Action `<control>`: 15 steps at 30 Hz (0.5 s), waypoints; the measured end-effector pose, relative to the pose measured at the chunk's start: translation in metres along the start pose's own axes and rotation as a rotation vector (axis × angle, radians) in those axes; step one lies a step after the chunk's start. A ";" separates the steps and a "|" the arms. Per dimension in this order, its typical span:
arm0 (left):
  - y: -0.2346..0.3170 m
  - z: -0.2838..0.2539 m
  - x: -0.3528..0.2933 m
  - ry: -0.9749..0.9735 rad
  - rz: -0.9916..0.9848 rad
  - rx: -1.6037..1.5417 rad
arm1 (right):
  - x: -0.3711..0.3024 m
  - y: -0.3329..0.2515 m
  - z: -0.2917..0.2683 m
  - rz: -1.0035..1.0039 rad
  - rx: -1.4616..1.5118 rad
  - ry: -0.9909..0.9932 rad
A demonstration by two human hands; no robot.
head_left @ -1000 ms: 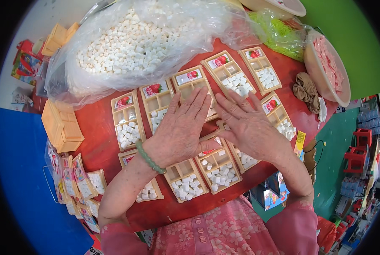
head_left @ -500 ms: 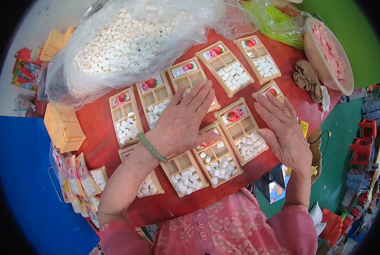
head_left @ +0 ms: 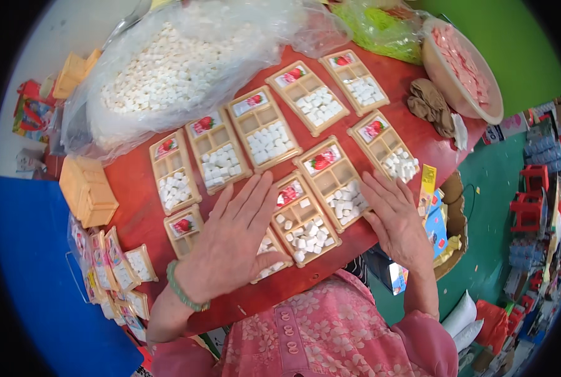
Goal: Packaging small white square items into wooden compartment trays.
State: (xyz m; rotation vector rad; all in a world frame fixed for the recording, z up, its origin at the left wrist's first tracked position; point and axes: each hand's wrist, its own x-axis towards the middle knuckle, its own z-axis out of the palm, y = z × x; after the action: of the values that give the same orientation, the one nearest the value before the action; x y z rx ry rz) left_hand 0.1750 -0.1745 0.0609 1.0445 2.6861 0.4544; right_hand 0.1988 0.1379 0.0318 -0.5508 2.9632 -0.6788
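My left hand [head_left: 229, 244], with a green bead bracelet [head_left: 185, 288] on its wrist, spreads flat over beige compartment trays in the near row, hiding much of them. One tray [head_left: 181, 227] shows beside its wrist. My right hand [head_left: 394, 220] is also open, fingers stretched over the right side of a tray [head_left: 321, 182] and near another tray [head_left: 369, 138]. Each uncovered tray has a strawberry-printed piece at its far end. White marshmallow-like pieces [head_left: 310, 239] fill their near compartments. A few loose pieces sit in the smaller compartments of the tray between my hands.
A large clear plastic bag [head_left: 167, 69] of white pieces lies at the back left. A bowl [head_left: 490, 103] of pink pieces stands at the back right, beside a brown cloth [head_left: 432, 105]. Stacked beige trays [head_left: 89, 191] and packed trays [head_left: 122, 267] sit at left.
Both hands have moved toward the near edge, uncovering the back middle tray and the right-hand tray. The whole view has shifted slightly.
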 end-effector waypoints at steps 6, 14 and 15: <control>-0.001 0.001 -0.062 0.008 -0.212 -0.115 | 0.009 -0.009 -0.004 -0.046 0.040 0.021; -0.037 0.018 -0.053 0.179 -0.355 0.042 | 0.110 -0.068 0.038 -0.404 -0.119 -0.141; -0.041 0.019 -0.049 0.191 -0.369 0.054 | 0.118 -0.072 0.047 -0.430 -0.132 -0.124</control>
State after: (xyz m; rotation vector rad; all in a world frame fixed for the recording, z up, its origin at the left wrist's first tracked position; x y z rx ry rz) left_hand 0.1909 -0.2329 0.0330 0.5160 2.9840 0.4282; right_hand 0.1187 0.0163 0.0236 -1.2140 2.8061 -0.4496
